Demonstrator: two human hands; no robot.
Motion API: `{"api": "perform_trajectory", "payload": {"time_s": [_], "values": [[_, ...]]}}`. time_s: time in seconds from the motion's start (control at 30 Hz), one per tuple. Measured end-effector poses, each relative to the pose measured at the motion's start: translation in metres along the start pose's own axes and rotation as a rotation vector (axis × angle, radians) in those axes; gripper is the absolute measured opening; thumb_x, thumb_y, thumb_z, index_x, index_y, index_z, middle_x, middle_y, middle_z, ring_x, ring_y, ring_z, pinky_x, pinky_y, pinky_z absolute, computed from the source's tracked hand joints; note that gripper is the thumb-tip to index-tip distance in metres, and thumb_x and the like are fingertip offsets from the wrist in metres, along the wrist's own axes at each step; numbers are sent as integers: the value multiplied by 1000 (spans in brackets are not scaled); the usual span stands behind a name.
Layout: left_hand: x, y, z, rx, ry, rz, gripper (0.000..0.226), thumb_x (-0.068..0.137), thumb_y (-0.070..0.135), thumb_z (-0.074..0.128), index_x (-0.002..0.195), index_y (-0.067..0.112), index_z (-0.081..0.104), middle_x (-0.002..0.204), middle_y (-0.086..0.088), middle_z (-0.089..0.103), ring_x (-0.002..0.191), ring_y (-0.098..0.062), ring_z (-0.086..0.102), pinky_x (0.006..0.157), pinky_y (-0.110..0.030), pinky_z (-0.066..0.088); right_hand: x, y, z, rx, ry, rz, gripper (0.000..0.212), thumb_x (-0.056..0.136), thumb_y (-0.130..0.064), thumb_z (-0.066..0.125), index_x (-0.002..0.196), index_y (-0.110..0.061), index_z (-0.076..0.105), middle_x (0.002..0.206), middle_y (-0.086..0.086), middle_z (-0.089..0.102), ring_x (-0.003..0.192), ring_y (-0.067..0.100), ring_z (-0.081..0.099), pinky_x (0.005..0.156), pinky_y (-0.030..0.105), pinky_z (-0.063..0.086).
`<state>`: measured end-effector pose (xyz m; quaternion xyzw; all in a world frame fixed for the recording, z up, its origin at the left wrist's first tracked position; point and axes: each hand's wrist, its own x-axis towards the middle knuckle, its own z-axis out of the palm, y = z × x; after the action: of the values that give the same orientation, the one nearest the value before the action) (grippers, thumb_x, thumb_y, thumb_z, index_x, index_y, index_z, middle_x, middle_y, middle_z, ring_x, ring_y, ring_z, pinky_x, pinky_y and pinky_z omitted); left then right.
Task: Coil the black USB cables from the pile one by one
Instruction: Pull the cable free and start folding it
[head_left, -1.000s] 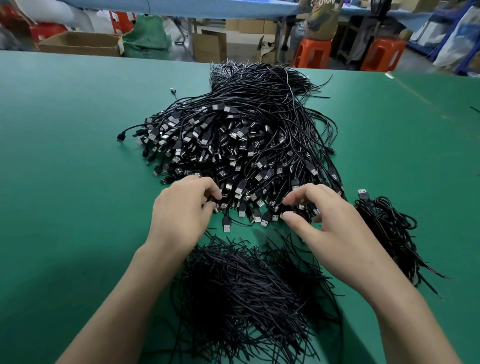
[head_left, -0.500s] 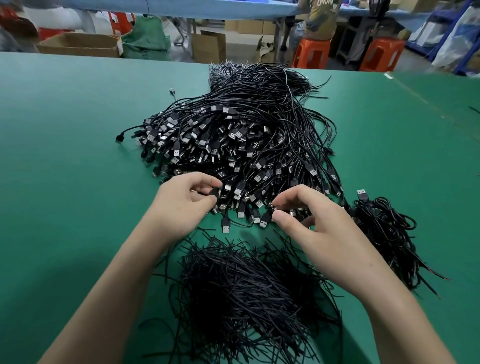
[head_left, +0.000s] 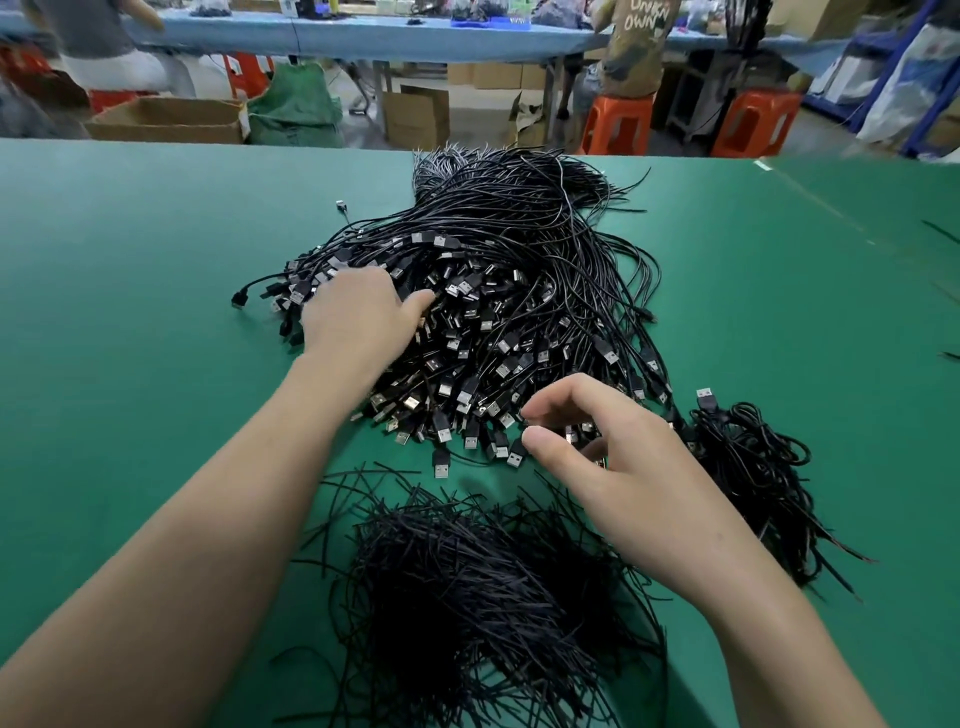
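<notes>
A big pile of black USB cables (head_left: 519, 312) lies in the middle of the green table (head_left: 130, 312), with the silver plug ends fanned toward me. My left hand (head_left: 358, 317) reaches far onto the left part of the pile and rests on the plugs, thumb stretched out. My right hand (head_left: 597, 457) hovers at the pile's near right edge with curled fingers. Its thumb and forefinger pinch at a plug of one cable there. A coiled bundle of cables (head_left: 748, 478) lies to the right of that hand.
A heap of thin black ties (head_left: 467, 587) lies close to me between my forearms. Beyond the table's far edge stand cardboard boxes (head_left: 166, 119), orange stools (head_left: 618, 124) and a blue bench with people at it.
My left hand has left the pile's near edge and moved up and left onto the plugs. My right hand stays at the near right edge, still working at a plug.
</notes>
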<state>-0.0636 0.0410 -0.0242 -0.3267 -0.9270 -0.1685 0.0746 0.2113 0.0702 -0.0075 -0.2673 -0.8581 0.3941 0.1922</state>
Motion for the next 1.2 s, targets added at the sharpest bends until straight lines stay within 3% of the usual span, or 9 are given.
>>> {"api": "perform_trajectory", "payload": {"time_s": [0.13, 0.27, 0.37, 0.57, 0.7, 0.8, 0.93, 1.0, 1.2], "values": [[6, 8, -5, -5, -52, 41, 42, 97, 47, 63, 76, 13, 73, 81, -9, 70, 84, -33, 68, 68, -36, 46, -1, -1, -2, -21, -12, 1, 6, 96, -43, 60, 101, -40, 61, 105, -29, 59, 93, -10, 54, 75, 5, 37], [-26, 20, -33, -332, -269, 156, 49, 95, 43, 66, 54, 17, 65, 45, 4, 60, 43, -6, 56, 51, -23, 44, 0, -2, -1, -7, 2, 12, 7, 97, -44, 57, 98, -40, 62, 102, -30, 60, 88, -9, 56, 72, 8, 38], [-74, 30, -69, -615, -421, 356, 41, 94, 44, 68, 64, 17, 68, 52, 3, 67, 39, -6, 55, 43, -18, 42, 2, 1, 4, 102, 40, 109, 35, 100, -58, 40, 95, -36, 67, 94, -26, 68, 85, -7, 62, 73, 18, 45], [-149, 45, -93, -535, -944, 569, 30, 87, 49, 75, 75, 21, 75, 59, 8, 73, 49, -3, 68, 53, -12, 52, 9, -2, 11, 985, -143, 493, 72, 98, -64, 29, 98, -13, 80, 92, 8, 75, 84, 24, 69, 86, 39, 52], [-149, 39, -72, -160, -849, 537, 38, 85, 62, 71, 81, 25, 75, 65, 16, 73, 56, 4, 65, 66, -18, 54, 10, -8, 10, 1362, -20, 456, 41, 102, -30, 47, 91, -7, 80, 68, 1, 62, 59, 12, 61, 55, 22, 52], [-136, 21, -71, -161, -704, 525, 38, 80, 72, 65, 93, 37, 76, 74, 24, 71, 70, 5, 65, 72, -23, 56, 9, -11, 1, 1629, -98, 446, 22, 100, -23, 49, 89, -9, 64, 57, -8, 36, 47, 6, 35, 39, 16, 31], [-121, 13, -71, -340, -112, 660, 49, 96, 53, 52, 140, 33, 56, 135, 18, 58, 126, -2, 51, 111, -31, 42, 1, -21, -5, 1587, -300, 385, 29, 101, -33, 49, 80, -16, 59, 55, -10, 23, 47, 5, 19, 40, 18, 13], [-118, 19, -70, -388, -50, 772, 44, 105, 35, 49, 147, 24, 53, 150, 7, 50, 141, -9, 42, 120, -27, 29, -3, -28, -2, 1511, -437, 336, 35, 103, -38, 47, 76, -19, 58, 54, -11, 22, 48, 5, 17, 41, 19, 11], [-113, 9, -74, -497, 1, 835, 23, 101, 26, 50, 93, 24, 72, 87, 15, 72, 88, -9, 65, 89, -34, 51, -12, -37, 7, 928, -517, 212, 52, 104, -48, 46, 60, -20, 48, 50, -5, 27, 46, 12, 20, 45, 25, 14]]}}
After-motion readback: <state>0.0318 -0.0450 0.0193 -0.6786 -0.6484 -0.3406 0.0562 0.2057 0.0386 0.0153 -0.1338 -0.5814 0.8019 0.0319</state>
